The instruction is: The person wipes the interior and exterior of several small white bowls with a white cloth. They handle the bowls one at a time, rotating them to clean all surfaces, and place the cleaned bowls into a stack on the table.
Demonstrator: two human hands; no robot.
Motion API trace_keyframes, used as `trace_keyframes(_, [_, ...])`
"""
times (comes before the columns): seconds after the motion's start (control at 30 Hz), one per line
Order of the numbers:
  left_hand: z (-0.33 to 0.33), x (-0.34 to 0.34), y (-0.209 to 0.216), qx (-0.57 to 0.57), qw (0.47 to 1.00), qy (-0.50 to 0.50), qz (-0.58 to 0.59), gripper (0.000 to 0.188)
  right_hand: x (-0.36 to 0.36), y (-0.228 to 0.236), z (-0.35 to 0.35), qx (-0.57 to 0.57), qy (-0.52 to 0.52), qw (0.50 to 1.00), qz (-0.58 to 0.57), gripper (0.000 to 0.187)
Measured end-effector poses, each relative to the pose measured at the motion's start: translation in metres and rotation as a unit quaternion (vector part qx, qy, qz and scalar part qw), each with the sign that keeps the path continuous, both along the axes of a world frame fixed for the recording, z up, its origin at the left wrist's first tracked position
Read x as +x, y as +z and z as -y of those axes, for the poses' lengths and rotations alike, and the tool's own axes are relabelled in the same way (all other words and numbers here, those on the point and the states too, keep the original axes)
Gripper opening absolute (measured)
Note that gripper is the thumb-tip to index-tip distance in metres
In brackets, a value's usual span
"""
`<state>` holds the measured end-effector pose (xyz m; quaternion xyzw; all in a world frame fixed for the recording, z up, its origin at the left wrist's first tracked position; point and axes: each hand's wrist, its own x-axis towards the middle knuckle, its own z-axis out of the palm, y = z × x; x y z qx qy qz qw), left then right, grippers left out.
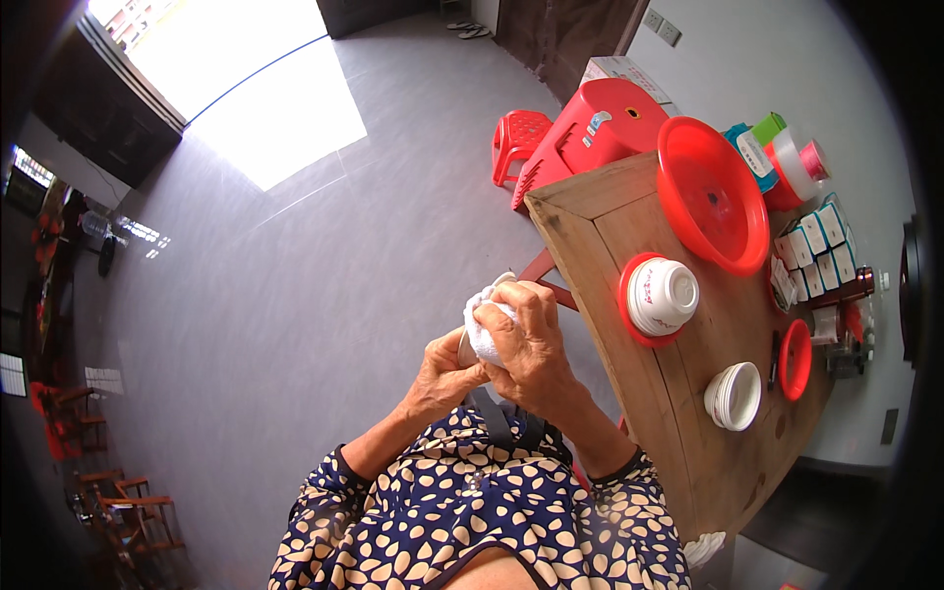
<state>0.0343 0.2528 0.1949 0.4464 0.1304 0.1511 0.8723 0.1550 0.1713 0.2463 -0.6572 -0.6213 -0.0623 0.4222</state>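
Note:
In front of my chest, my left hand (438,379) grips the near side of a white bowl (464,347), of which only a thin edge shows. My right hand (531,344) is closed over a bunched white cloth (484,337) and presses it against the bowl. Most of the bowl is hidden behind the cloth and fingers. On the wooden table (629,359) to my right, upside-down white bowls with red marks (661,295) are stacked on a red dish (629,313). Nearer me, another stack of white bowls (734,397) lies tipped on its side.
A large red basin (710,211) leans at the table's far end. Along the wall are small white boxes (816,246) and a red round dish (796,360). A red plastic chair (590,128) and red stool (517,143) stand beyond. Wooden chairs (133,506) are far left.

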Motion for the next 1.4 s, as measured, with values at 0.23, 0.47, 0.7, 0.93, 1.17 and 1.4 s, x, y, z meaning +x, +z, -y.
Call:
trace_keyframes(0.23, [-0.001,-0.005,0.014,-0.028,0.999,-0.032,-0.013,0.041,0.046,-0.006,0.001,-0.026,-0.013,0.938,-0.346,0.023])
trace_keyframes(0.47, [-0.008,0.003,0.015,-0.184,0.98,0.009,0.076,0.053,0.032,-0.02,0.004,0.035,-0.086,0.882,-0.462,0.023])
trace_keyframes(0.7, [-0.012,0.002,0.016,-0.224,0.974,-0.012,0.039,0.053,0.017,-0.019,0.012,0.107,-0.082,0.979,-0.155,0.025])
trace_keyframes(0.93, [-0.01,0.003,-0.004,-0.089,0.995,-0.048,-0.013,0.043,0.009,-0.008,0.014,0.031,0.068,0.997,0.025,0.04])
trace_keyframes(1.17, [-0.009,0.006,0.005,-0.077,0.997,-0.026,-0.014,0.047,0.034,-0.002,0.009,0.052,0.028,0.975,-0.213,0.024])
trace_keyframes(1.4, [-0.018,0.009,0.006,-0.238,0.968,0.032,0.07,0.063,0.039,-0.034,0.028,-0.016,-0.022,0.918,-0.396,0.018])
